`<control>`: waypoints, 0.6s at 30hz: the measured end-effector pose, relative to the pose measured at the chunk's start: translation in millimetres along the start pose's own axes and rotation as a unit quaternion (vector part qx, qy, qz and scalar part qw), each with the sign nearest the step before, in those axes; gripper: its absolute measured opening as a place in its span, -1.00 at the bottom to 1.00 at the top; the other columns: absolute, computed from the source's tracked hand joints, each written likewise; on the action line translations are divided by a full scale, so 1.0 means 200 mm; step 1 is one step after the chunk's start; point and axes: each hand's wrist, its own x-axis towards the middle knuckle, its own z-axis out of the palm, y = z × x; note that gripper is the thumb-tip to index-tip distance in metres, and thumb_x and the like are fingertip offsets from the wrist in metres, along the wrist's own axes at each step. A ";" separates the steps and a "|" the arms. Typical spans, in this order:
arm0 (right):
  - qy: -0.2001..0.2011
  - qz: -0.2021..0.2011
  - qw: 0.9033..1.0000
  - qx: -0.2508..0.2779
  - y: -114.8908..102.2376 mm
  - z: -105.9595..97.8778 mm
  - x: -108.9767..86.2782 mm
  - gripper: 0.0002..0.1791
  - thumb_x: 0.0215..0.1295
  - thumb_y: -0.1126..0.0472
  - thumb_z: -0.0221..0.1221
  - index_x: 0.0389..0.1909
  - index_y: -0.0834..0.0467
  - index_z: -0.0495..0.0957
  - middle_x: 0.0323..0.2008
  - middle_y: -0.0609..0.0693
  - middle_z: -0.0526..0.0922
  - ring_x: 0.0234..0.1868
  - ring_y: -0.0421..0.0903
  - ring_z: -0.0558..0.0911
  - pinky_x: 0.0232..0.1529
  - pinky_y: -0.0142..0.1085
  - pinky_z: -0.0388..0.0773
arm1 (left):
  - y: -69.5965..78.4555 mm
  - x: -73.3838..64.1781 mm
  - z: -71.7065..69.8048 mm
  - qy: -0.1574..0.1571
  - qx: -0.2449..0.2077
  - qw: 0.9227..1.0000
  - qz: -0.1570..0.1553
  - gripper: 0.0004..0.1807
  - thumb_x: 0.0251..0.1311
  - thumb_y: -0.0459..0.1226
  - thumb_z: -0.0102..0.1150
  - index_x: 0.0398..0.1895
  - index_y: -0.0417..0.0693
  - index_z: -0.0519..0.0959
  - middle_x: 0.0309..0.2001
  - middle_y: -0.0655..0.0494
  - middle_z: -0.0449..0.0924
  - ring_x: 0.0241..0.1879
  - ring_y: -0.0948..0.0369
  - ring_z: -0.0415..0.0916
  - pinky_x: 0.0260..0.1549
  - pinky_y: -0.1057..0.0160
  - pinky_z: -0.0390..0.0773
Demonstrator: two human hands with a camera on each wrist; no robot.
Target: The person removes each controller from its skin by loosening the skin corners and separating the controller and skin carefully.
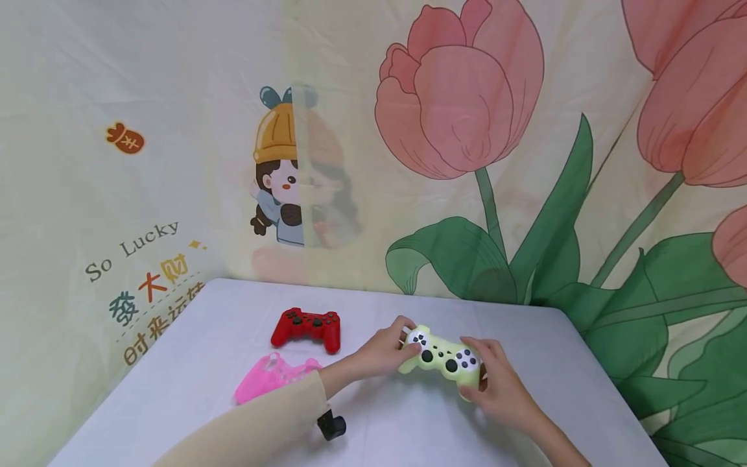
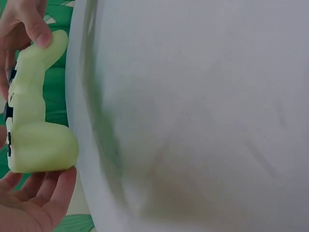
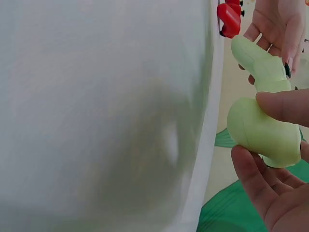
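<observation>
Lower centre: left hand, right hand curl round a pale-green gamepad; light, stiff, I'd guess; handles hold best!

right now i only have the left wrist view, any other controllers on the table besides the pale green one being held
Observer: Yes, the head view shows a red controller lying on the table.

Operator: and anything close to the left sleeve

Observer: A pink controller-shaped piece, partly hidden by the sleeve.

Operator: can you see the button face of the held one

Observer: Yes, in the head view the pale green controller shows both black sticks.
</observation>
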 end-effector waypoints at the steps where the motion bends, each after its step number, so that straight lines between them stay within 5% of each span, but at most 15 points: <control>1: -0.001 -0.008 1.000 0.000 -0.01 0.01 0.00 0.01 0.02 0.44 0.58 0.53 0.06 0.36 0.25 0.13 0.39 -0.23 -0.13 0.53 -0.27 -0.36 0.65 | -0.01 -0.01 -0.02 -0.001 -0.002 1.000 0.000 -0.59 0.51 -0.08 0.21 0.28 0.04 0.38 -0.02 0.06 0.67 -0.17 0.26 0.64 -0.21 0.25 0.62; 8: -0.006 -0.048 0.999 -0.012 -0.05 0.09 0.04 0.02 0.01 0.46 0.58 0.52 -0.02 0.38 0.30 0.02 0.39 -0.24 -0.21 0.55 -0.24 -0.31 0.69 | -0.07 -0.09 -0.10 0.001 0.001 1.000 0.005 -0.56 0.52 -0.12 0.23 0.31 0.00 0.35 -0.04 0.06 0.65 -0.14 0.22 0.66 -0.16 0.20 0.63; 18: -0.035 -0.014 0.999 -0.028 -0.12 0.18 0.05 -0.01 0.06 0.42 0.59 0.47 -0.18 0.40 0.35 -0.05 0.30 -0.24 -0.24 0.56 -0.19 -0.36 0.63 | -0.13 -0.16 -0.14 -0.001 0.049 0.999 0.025 -0.51 0.52 -0.18 0.25 0.43 0.16 0.40 -0.10 0.10 0.62 -0.22 0.25 0.60 -0.22 0.26 0.62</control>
